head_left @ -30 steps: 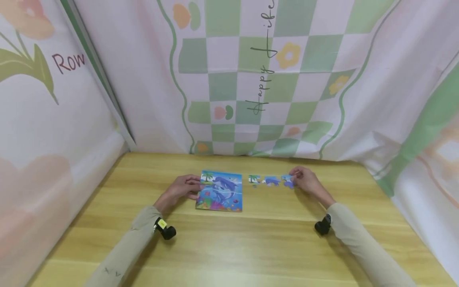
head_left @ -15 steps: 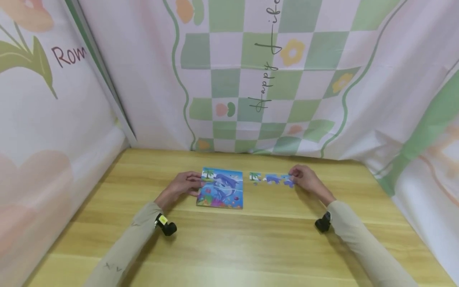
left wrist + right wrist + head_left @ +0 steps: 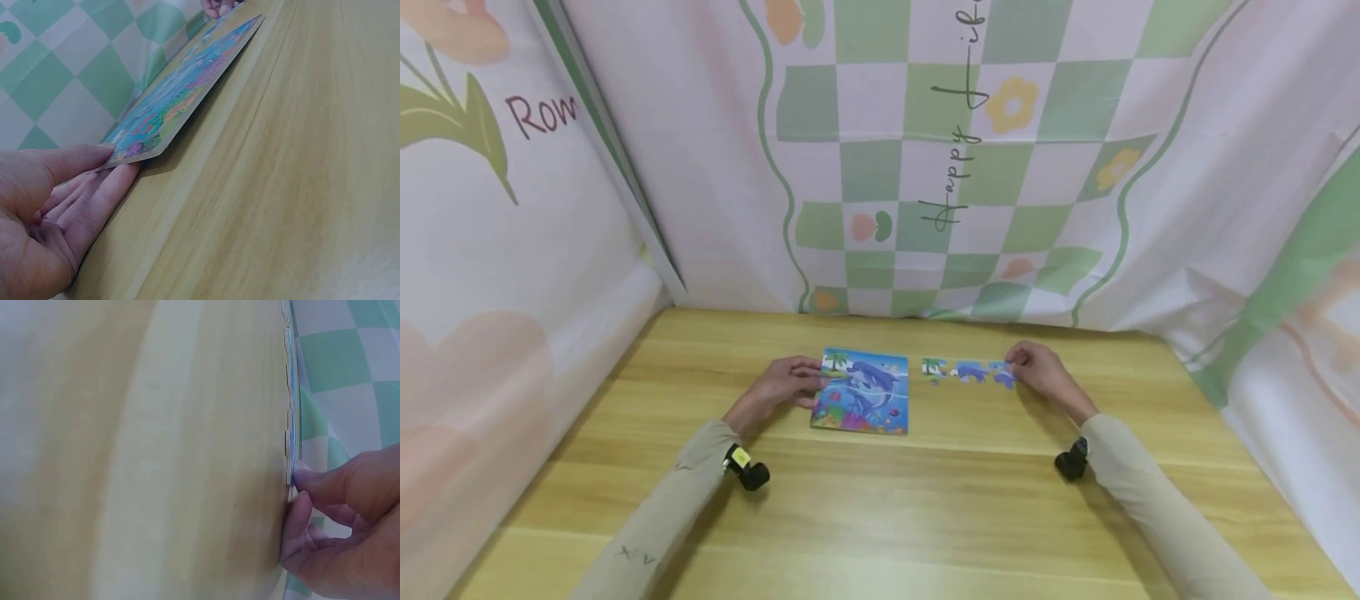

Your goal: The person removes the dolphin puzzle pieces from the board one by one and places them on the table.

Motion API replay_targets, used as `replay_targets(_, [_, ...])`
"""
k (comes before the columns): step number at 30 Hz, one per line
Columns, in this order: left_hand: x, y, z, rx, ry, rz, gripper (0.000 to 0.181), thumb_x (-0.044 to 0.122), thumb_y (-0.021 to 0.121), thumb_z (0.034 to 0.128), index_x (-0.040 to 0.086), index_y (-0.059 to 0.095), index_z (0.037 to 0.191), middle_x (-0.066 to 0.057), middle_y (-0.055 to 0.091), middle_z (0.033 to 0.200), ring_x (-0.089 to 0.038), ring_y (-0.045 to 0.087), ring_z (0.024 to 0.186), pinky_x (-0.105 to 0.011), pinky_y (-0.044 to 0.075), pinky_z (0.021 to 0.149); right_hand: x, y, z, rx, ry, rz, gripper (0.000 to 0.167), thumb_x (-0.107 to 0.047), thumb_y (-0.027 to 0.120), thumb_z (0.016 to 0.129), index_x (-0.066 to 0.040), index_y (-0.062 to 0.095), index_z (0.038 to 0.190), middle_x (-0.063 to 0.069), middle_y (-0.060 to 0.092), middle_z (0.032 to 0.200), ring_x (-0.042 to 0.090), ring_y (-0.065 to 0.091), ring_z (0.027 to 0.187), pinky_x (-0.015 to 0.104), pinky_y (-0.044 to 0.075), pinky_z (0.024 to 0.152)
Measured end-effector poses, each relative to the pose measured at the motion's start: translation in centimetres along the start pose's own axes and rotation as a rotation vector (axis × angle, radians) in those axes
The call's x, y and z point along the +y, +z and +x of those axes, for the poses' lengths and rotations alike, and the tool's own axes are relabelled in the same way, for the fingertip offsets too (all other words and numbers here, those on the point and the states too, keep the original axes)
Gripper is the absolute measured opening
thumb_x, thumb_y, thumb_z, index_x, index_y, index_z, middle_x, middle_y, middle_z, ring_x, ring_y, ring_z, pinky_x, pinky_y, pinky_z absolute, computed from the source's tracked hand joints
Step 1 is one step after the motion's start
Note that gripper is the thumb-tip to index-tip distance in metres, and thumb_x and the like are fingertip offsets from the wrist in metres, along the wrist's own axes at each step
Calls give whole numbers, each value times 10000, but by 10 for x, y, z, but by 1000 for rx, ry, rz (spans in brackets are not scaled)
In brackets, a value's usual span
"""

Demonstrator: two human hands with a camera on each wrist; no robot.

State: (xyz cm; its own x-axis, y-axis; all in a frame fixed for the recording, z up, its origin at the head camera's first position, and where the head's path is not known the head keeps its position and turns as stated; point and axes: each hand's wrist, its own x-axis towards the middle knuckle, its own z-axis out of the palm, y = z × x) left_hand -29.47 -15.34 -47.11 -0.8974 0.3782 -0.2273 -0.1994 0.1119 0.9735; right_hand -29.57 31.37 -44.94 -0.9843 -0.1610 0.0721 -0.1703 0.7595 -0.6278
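A: State of the left hand [image 3: 785,382]?

B: Thumb on top, fingers beneath, pinching the dolphin board [image 3: 862,392] by its left edge. That edge stands off the table [image 3: 880,508]; whether the far edge touches cannot be told.

A: And the right hand [image 3: 1037,369]?

B: Thumb and fingers nearly together, pinching the outer edge of the end piece [image 3: 1002,375]. It closes a row with the middle piece [image 3: 971,372] and the palm piece [image 3: 932,367], on the right of the board. Interlocking not confirmed.

A: Recommendations?

B: I judge the step to be aligning the end piece with the row. Use a light grip, piece low and level, so no joint springs. Set the board flat; a tilted one could slip and nudge the palm piece. Match edges before pressing.
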Motion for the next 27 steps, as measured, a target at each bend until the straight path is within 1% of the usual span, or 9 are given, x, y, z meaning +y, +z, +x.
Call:
replay_targets(3, [1,0,0,5,1,1,505,30,677,1001,-118,466,1435,-229,686,1238,-160,712,874,-276,679,795,-1,-1,1,13,8,-9,174,91,660,898,133,629,1063,304,681,986,424,659,935,525,619,845])
replay_targets(7, [1,1,0,19,-9,2,507,22,684,993,-112,473,1434,-230,691,1236,-154,714,880,-276,681,779,1,-2,1,13,-3,-7,174,86,667,892,120,633,1059,284,681,961,394,655,904,396,595,771])
replay_targets(9, [1,1,0,20,-13,-2,507,16,683,992,-113,472,1434,-225,691,1231,-150,712,879,-271,680,777,1,-3,0,2,-8,5,186,88,672,893,121,635,1072,279,681,964,379,653,900,343,575,756])
replay_targets(11, [1,1,0,18,-12,-2,510,14,681,992,-115,467,1437,-223,692,1229,-151,715,879,-273,680,778,0,-5,-1,-15,5,17,191,80,669,905,117,636,1090,269,678,974,352,645,894,298,555,741])
replay_targets(16, [1,-2,0,6,-8,6,512,28,680,998,-114,461,1439,-231,684,1246,-161,717,891,-279,680,798,-4,-8,-2,-58,66,54,198,32,650,952,110,628,1132,240,657,991,273,615,865,252,554,694])
replay_targets(21, [0,-4,0,8,-8,25,508,42,684,1002,-106,471,1438,-244,678,1267,-156,720,905,-284,680,805,-3,-9,0,-98,100,107,232,-25,628,1003,121,613,1183,248,658,1037,222,607,875,226,572,683])
replay_targets(27, [-1,-2,1,-5,-2,21,502,47,677,1008,-113,468,1435,-241,670,1270,-161,721,890,-291,678,830,0,-13,-1,-126,142,200,264,-6,553,1027,149,578,1239,271,641,1104,184,591,856,217,579,665])
